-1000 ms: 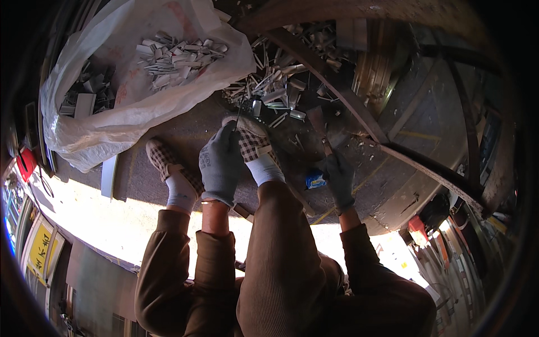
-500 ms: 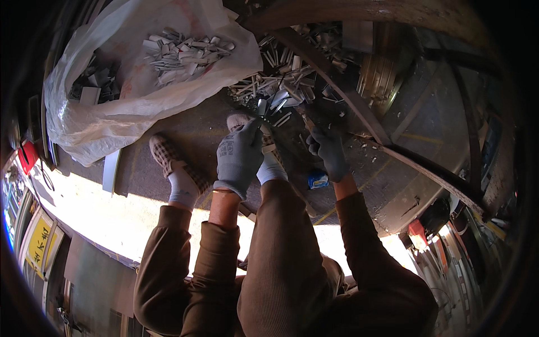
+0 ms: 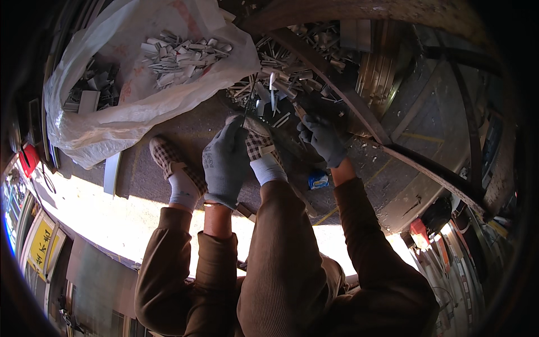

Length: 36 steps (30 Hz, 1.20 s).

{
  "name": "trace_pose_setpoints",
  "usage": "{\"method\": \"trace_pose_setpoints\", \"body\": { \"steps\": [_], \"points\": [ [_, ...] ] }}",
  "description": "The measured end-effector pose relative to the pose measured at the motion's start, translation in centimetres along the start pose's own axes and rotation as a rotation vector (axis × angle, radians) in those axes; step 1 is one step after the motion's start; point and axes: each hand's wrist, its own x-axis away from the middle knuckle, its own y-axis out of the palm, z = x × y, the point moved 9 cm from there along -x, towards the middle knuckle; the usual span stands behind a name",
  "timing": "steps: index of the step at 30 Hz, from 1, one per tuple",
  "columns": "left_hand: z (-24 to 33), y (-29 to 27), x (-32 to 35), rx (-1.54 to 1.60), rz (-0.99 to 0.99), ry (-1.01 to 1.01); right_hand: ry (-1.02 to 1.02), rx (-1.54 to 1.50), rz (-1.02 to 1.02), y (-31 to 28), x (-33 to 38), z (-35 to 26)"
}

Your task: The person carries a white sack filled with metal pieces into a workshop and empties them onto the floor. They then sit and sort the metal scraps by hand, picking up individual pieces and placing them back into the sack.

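My left hand (image 3: pixel 223 163), in a grey glove, is closed in front of my right shoe. A thin dark rod (image 3: pixel 251 95) rises from its fingers toward the pile of scrap; its lower end is hidden by the glove. My right hand (image 3: pixel 324 141), gloved the same, grips a narrow tool with a brown handle (image 3: pixel 300 111); its kind is unclear. Just beyond both hands lies a heap of cut metal pieces (image 3: pixel 281 81), with one bright, shiny strip (image 3: pixel 273 92) standing out. The checked shoe (image 3: pixel 259 145) is between my hands.
A large white plastic sack (image 3: pixel 151 121) at the far left lies open, with metal offcuts (image 3: pixel 185 59) inside. A rusty metal frame bar (image 3: pixel 348 92) slants across the right side. A small blue packet (image 3: pixel 318 180) rests on the floor near my right wrist.
My left hand has moved left and slightly nearer me, and the rod has swung left. The right hand has shifted a little left and away, its tool staying in the grip.
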Motion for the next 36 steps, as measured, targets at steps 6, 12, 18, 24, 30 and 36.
{"method": "trace_pose_setpoints", "body": {
  "steps": [6, 12, 18, 24, 30, 36],
  "points": [
    [-2.4, -0.6, -0.2, 0.109, -0.008, -0.163, -0.006, -0.003, 0.030, -0.3, 0.6, 0.0],
    [-3.5, -0.8, -0.1, 0.098, 0.010, -0.172, -0.060, 0.088, -0.122, 1.1, 2.7, -1.4],
    [-4.9, -0.9, 0.2, 0.096, -0.003, -0.222, -0.051, 0.259, -0.048, 0.8, 5.5, -2.0],
    [-5.4, -1.0, -0.1, 0.070, 0.002, -0.202, -0.133, 0.162, -0.131, 1.0, 7.0, -3.3],
    [-5.8, -0.9, 0.2, 0.075, 0.004, -0.211, -0.188, 0.167, -0.078, 0.6, 7.7, -4.3],
    [-5.9, -0.9, 0.3, 0.126, -0.003, -0.231, -0.116, 0.052, -0.086, 1.3, 8.0, -4.9]
  ]
}}
